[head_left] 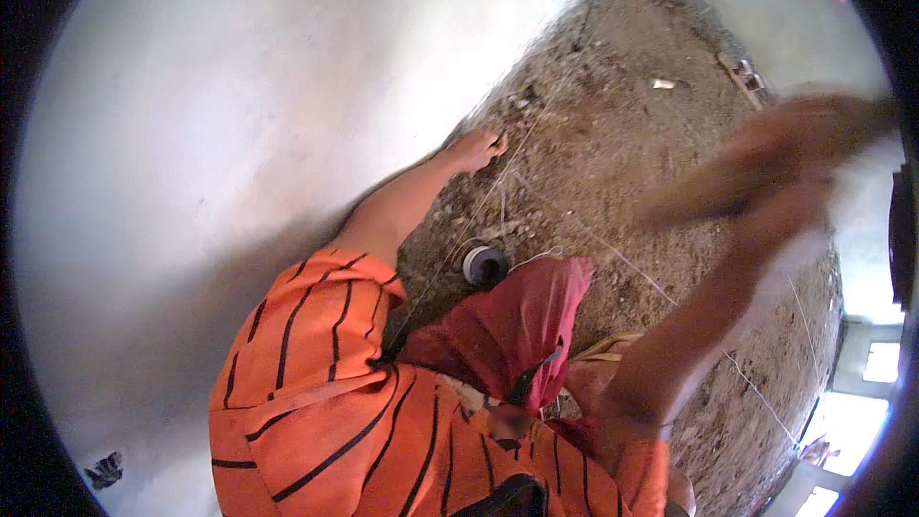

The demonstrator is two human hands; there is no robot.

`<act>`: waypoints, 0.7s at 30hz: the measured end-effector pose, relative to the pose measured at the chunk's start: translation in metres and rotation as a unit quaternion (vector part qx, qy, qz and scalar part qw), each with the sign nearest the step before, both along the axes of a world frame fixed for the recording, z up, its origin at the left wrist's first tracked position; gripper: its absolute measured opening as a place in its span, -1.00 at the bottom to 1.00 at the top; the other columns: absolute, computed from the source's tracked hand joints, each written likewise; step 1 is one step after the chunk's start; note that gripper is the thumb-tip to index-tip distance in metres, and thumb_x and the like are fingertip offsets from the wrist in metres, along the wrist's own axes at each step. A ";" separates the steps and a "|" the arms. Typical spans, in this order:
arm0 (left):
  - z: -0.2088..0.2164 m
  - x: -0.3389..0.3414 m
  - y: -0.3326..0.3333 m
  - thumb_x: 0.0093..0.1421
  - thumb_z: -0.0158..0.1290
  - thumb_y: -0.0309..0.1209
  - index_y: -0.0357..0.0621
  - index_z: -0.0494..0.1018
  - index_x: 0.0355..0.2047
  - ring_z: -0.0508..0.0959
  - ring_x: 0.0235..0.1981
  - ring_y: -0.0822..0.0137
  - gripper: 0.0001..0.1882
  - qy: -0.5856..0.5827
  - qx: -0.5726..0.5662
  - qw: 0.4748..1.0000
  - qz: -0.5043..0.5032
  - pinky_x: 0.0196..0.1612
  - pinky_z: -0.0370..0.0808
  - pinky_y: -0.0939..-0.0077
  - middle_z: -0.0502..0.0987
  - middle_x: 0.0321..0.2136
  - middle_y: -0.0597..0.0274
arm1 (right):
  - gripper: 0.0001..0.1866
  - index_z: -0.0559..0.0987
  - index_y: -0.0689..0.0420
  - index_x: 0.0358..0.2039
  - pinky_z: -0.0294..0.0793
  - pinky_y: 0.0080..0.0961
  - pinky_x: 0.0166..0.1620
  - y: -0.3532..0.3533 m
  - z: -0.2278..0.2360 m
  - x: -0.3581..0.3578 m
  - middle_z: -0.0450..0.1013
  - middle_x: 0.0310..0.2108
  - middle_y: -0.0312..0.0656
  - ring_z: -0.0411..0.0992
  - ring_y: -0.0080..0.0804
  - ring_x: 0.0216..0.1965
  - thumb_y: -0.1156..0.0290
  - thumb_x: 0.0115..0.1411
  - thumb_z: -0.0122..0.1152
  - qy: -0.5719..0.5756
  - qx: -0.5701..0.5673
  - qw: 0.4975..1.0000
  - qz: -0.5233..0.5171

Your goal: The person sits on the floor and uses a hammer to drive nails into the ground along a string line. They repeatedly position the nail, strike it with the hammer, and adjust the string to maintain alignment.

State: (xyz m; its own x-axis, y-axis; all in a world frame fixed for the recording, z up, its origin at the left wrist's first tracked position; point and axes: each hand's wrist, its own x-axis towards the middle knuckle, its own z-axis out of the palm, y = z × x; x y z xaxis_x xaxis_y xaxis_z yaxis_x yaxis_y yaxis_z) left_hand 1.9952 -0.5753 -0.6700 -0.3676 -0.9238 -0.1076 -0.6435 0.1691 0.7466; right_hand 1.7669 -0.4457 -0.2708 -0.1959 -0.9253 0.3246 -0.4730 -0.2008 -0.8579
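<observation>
My left hand (479,149) reaches out low beside the pale wall, its fingers curled closed just above the soil. Close to its fingertips runs a thin light string (504,182); whether the fingers grip it I cannot tell. My right hand (766,158) is raised at the right and heavily smeared by motion, so its fingers and anything in them cannot be made out. Between my arms, a spool (485,267) with a white rim and dark core lies on the ground. It sits beside the red cloth (507,325) over my legs.
The rough dirt floor (613,153) meets a smooth pale wall (239,86) on the left. More string (632,268) crosses the floor diagonally toward the lower right. A small pale scrap (662,84) lies farther off. Bright window openings (855,429) show at the right.
</observation>
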 end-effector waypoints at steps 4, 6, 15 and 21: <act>0.008 -0.011 -0.002 0.15 -0.06 -0.27 -0.07 0.37 -0.37 0.53 -0.43 0.04 -0.84 0.034 -0.020 0.999 -0.002 -0.34 0.41 0.15 0.51 -0.53 0.04 | -0.71 0.50 0.25 -0.40 0.42 -0.37 -0.43 -0.002 -0.016 -0.008 0.45 -0.54 -0.06 0.44 -0.26 -0.50 0.28 -0.05 0.21 -0.002 -0.129 0.992 -0.006; 0.015 -0.012 0.014 0.17 -0.09 -0.24 -0.08 0.38 -0.34 0.54 -0.42 -0.02 -0.80 0.004 0.020 1.000 -0.005 -0.32 0.43 0.09 0.52 -0.50 -0.02 | -0.69 0.50 0.29 -0.39 0.44 -0.33 -0.38 -0.005 -0.112 0.002 0.46 -0.51 0.00 0.46 -0.20 -0.46 0.29 -0.07 0.20 0.035 0.009 0.999 0.006; -0.008 0.006 0.021 0.15 -0.04 -0.17 -0.26 0.41 -0.27 0.50 -0.29 -0.13 -0.64 -0.014 0.004 0.998 0.054 -0.21 0.38 0.01 0.49 -0.35 -0.22 | -0.61 0.49 0.38 -0.35 0.46 -0.21 -0.23 0.090 -0.261 0.056 0.48 -0.42 0.16 0.49 -0.01 -0.31 0.29 -0.11 0.19 0.077 0.269 0.956 0.091; -0.019 -0.062 -0.026 0.13 -0.05 -0.21 -0.19 0.37 -0.05 0.44 -0.08 -0.05 -0.58 0.057 -0.139 0.987 -0.064 -0.03 0.36 0.21 0.47 -0.15 -0.11 | -0.66 0.53 0.34 -0.49 0.47 -0.26 -0.39 0.051 -0.312 0.039 0.46 -0.60 0.00 0.48 -0.23 -0.52 0.28 -0.17 0.26 -0.040 0.214 0.976 -0.023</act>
State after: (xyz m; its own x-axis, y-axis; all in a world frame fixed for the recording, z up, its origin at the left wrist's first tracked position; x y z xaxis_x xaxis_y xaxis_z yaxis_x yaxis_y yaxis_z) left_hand 1.9328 -0.6010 -0.6885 -0.4789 -0.8566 0.1922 -0.5171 0.4522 0.7267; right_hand 1.8056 -0.3943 -0.5831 -0.2501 -0.9623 -0.1069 -0.4007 0.2034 -0.8933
